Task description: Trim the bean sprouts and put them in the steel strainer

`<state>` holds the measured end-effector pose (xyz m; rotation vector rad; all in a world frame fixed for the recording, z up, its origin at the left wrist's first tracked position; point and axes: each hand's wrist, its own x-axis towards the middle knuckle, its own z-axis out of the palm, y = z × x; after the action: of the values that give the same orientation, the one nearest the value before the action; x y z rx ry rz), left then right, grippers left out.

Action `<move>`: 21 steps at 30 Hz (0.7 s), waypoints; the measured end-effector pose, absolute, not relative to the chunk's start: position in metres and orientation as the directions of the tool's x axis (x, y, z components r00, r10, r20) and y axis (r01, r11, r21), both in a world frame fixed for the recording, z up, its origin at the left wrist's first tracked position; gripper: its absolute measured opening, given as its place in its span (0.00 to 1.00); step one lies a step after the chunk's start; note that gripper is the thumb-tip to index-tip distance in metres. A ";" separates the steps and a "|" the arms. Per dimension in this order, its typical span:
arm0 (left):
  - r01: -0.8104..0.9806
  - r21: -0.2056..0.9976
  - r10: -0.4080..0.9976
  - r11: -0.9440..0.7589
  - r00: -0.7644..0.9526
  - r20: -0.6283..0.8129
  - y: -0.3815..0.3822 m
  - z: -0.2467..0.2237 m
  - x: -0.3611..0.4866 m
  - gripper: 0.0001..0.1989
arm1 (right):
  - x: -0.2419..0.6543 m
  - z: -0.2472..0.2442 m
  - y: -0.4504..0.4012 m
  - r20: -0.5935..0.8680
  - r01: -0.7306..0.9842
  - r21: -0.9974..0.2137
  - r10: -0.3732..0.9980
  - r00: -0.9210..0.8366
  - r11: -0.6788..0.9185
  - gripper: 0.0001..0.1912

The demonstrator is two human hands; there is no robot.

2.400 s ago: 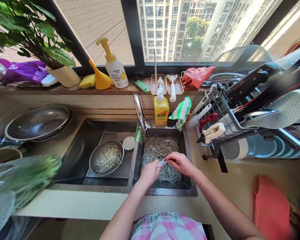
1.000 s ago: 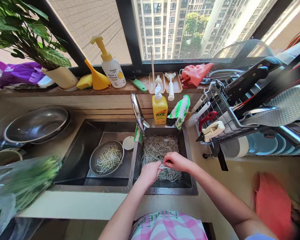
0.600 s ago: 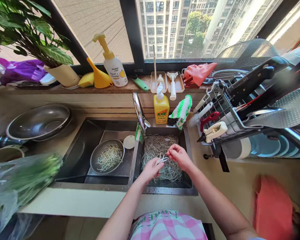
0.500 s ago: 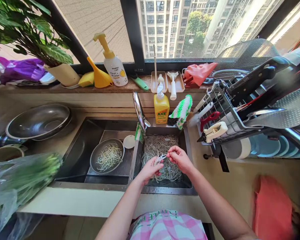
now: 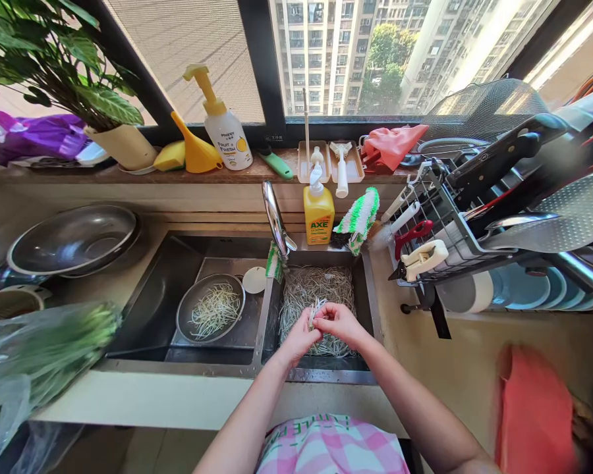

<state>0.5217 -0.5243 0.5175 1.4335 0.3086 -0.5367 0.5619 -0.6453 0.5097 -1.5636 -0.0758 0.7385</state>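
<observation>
Over the right sink basin, my left hand [image 5: 299, 341] is closed around a small bunch of bean sprouts [image 5: 317, 307], whose pale ends stick up above the fingers. My right hand [image 5: 340, 324] meets it from the right, its thumb and fingertips pinched on the same bunch. Exactly which strand it grips is hidden by the fingers. Below both hands, a thick layer of loose bean sprouts [image 5: 296, 289] fills the right basin. A round metal strainer bowl [image 5: 184, 309] in the left basin holds a heap of bean sprouts [image 5: 217, 309].
The faucet [image 5: 275, 217] rises between the basins, beside a yellow soap bottle [image 5: 319, 214]. A dish rack [image 5: 445, 204] with knives and utensils stands at right. Bagged green vegetables [image 5: 64, 349] lie at left, below a wok [image 5: 74, 237]. A round white lid [image 5: 255, 280] sits near the divider.
My right hand has moved left and slightly down, from just beside the bunch to touching it at my left hand. My left hand has hardly moved.
</observation>
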 end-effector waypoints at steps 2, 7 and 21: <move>0.498 0.867 -0.148 0.034 0.860 -0.488 -0.527 0.517 0.521 0.18 | 0.562 0.503 -0.644 -0.382 -0.294 -0.920 0.430 0.818 -0.259 0.05; 0.530 0.844 -0.169 0.087 0.843 -0.511 -0.530 0.519 0.519 0.19 | 0.561 0.497 -0.644 -0.381 -0.261 -0.904 0.362 0.851 -0.339 0.01; 0.526 0.771 -0.176 0.361 0.850 -0.497 -0.531 0.516 0.520 0.15 | 0.558 0.515 -0.642 -0.504 -0.528 -0.849 0.350 0.790 -0.029 0.07</move>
<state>0.5198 -0.5307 0.5160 1.1166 0.3581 -0.4645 0.5578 -0.6420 0.5151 -1.4374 0.1548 0.7073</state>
